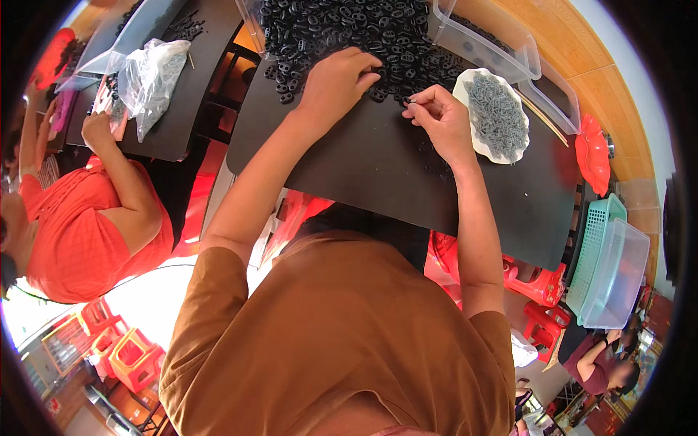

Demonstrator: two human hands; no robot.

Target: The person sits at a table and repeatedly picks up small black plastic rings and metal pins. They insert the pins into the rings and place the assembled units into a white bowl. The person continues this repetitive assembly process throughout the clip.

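A large heap of small black oval plastic pieces with two holes (pixel 342 29) covers the far part of the dark table (pixel 363 163). At its near edge, the curled thumb and fingers of my left hand (pixel 336 81) close on one of these pieces, partly hidden against the heap. To its right, my right hand (pixel 443 120) pinches a small black piece (pixel 407 101) between thumb and forefinger, just above the tabletop; its exact shape is too small to tell. Beside my right hand stands a white scalloped plate (pixel 493 154) heaped with small grey curly pieces (pixel 498 116).
Clear plastic bins (pixel 487 43) border the heap. Thin sticks (pixel 542 116) and a red scalloped dish (pixel 592 154) lie at the right. A teal basket (pixel 590 247) stands beyond the table's right edge. At left, a person in red (pixel 109 225) works near a plastic bag (pixel 153 83).
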